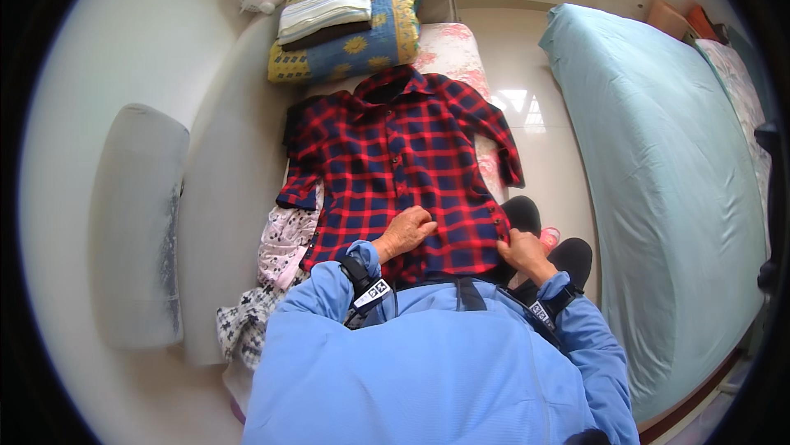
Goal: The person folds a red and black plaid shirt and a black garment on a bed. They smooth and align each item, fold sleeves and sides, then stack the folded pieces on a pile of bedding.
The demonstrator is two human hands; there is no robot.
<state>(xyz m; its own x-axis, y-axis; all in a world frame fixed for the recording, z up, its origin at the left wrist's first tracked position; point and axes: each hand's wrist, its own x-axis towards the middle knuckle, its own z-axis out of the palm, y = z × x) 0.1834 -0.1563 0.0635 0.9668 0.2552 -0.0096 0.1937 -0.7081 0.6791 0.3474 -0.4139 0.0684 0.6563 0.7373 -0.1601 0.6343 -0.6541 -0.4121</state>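
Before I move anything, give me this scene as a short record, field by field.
Garment: plaid shirt, red and navy, spread out, collar at the far end
Left hand: on the shirt's lower front, fingers curled; grip unclear
Right hand: at the shirt's lower right edge, thumb and fingers pinching it
Beneath: floral sheet, white and pink
Far end: folded blue-and-yellow quilt, white folded cloth on top
Left side: printed fabric
Right side: pale blue cover, across a floor gap

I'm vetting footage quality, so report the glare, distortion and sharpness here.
Head view: white glare on the shiny floor; head view: fisheye bending along the light-blue sheet, with blacked-out corners; head view: the plaid shirt looks fairly sharp, its checks distinct.
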